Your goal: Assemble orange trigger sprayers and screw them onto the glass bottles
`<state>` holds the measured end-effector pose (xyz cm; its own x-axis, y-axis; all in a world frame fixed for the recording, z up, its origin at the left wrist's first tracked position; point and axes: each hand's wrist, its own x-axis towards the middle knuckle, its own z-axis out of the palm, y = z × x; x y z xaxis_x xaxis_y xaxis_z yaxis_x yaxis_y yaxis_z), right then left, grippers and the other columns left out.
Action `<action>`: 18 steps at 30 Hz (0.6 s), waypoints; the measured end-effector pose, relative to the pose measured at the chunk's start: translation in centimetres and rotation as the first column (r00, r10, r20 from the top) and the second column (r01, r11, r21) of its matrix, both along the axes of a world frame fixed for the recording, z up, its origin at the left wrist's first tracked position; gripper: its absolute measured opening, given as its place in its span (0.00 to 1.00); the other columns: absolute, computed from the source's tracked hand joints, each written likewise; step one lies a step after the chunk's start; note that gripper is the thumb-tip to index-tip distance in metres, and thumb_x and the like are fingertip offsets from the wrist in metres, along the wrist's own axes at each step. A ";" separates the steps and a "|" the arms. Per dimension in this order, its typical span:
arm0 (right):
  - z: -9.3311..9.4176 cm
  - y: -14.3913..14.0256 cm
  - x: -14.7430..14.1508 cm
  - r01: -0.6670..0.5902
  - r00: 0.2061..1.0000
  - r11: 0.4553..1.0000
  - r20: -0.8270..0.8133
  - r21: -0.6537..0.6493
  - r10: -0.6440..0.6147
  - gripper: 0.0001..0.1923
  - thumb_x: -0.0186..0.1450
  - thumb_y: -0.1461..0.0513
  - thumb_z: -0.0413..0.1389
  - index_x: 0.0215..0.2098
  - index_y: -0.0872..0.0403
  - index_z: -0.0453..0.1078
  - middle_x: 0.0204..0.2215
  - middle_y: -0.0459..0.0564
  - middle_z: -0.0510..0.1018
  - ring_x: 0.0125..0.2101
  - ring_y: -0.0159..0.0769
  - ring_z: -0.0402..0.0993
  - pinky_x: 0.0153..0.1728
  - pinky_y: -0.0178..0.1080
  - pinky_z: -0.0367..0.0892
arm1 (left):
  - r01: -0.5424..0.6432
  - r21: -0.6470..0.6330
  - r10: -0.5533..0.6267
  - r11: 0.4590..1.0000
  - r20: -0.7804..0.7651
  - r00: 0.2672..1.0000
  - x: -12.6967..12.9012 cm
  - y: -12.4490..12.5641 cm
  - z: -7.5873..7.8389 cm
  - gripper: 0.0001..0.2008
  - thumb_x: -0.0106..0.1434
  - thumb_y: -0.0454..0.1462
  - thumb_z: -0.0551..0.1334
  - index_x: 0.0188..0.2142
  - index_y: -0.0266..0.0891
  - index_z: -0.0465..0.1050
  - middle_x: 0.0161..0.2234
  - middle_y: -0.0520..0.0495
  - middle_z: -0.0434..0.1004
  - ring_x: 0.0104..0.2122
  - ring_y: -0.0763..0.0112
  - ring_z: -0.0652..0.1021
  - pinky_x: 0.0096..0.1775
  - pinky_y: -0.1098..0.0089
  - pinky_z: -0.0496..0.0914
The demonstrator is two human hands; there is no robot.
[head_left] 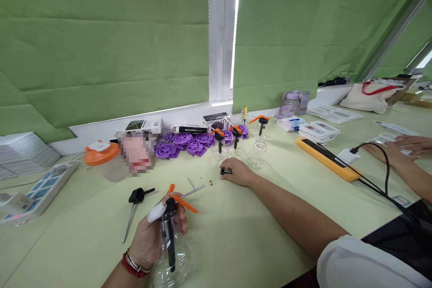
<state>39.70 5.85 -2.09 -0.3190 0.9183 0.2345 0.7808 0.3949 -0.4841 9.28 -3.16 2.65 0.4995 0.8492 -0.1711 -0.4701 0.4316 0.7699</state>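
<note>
My left hand [148, 234], its thumb wrapped in white, closes around the neck of a clear rounded bottle [180, 258]. A black stem [171, 245] runs down inside the bottle. At its top sit orange arms [187, 204] and a metal rod [195, 191] pointing right. On the table, my right hand [238, 172] grips a small black piece [226, 170], partly hidden by the fingers. Left of the bottle lies a black cup-shaped part [137, 195] with a metal rod. Tiny brown bits [211, 183] and a thin pin [191, 183] lie between my hands.
Several clear bottles with black and orange tops [219, 144] stand behind my right hand, beside purple wheel-like parts [184, 139]. An orange-lidded jug [113, 166] and a power strip [43, 189] are left. At right are a yellow power strip [327, 159] and another person's hands [388, 148].
</note>
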 end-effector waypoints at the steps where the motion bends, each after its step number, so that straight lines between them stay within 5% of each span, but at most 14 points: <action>1: -0.1 0.0 0.0 -0.001 1.000 1.000 -0.001 0.002 0.001 0.17 0.56 0.55 0.62 0.42 0.52 0.73 0.43 0.51 0.76 0.44 0.42 0.69 0.44 0.41 0.63 | 0.003 0.000 -0.003 1.000 0.002 1.000 0.0 0.0 -0.1 0.17 0.57 0.43 0.59 0.43 0.36 0.71 0.28 0.43 0.74 0.25 0.62 0.76 0.29 0.63 0.70; 18: 0.6 -1.5 0.6 0.054 0.997 0.994 -0.057 -0.097 -0.060 0.24 0.54 0.57 0.63 0.48 0.53 0.70 0.47 0.53 0.70 0.37 0.37 0.71 0.39 0.39 0.66 | 0.005 0.003 -0.005 1.000 0.051 0.999 0.1 0.0 -0.2 0.12 0.58 0.41 0.57 0.40 0.37 0.69 0.27 0.44 0.75 0.24 0.61 0.77 0.28 0.63 0.69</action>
